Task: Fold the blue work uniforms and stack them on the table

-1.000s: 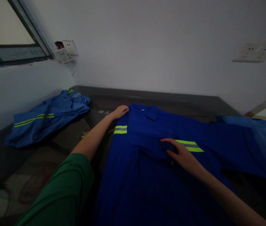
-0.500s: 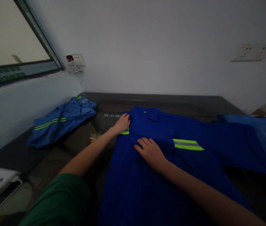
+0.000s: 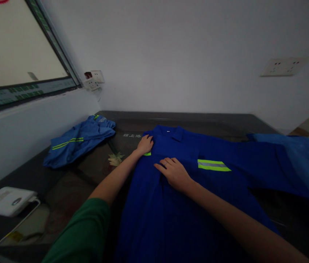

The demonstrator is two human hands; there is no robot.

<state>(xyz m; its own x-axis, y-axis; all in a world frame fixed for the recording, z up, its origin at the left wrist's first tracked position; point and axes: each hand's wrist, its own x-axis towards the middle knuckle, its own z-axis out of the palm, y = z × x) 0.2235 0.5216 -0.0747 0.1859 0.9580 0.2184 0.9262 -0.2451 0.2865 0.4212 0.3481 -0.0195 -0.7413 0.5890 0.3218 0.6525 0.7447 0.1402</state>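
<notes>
A dark blue work jacket lies spread on the dark table, its collar toward the wall. Yellow-green and grey reflective tape crosses one side of its chest. My left hand rests on the jacket's left edge below the shoulder, over a short piece of tape, fingers laid on the cloth. Lower and nearer the front opening, my right hand lies on the chest with its thumb apart from the fingers. One sleeve stretches out to the right. The other sleeve does not show clearly.
A crumpled lighter blue garment with yellow-green stripes lies at the table's back left. More blue cloth is at the right end. A white device with a cable sits front left. Wall sockets are above the table.
The camera view has shifted slightly, showing more of the table's left side. Both hands stay on the jacket in nearly the same places, and the jacket lies much as before.
</notes>
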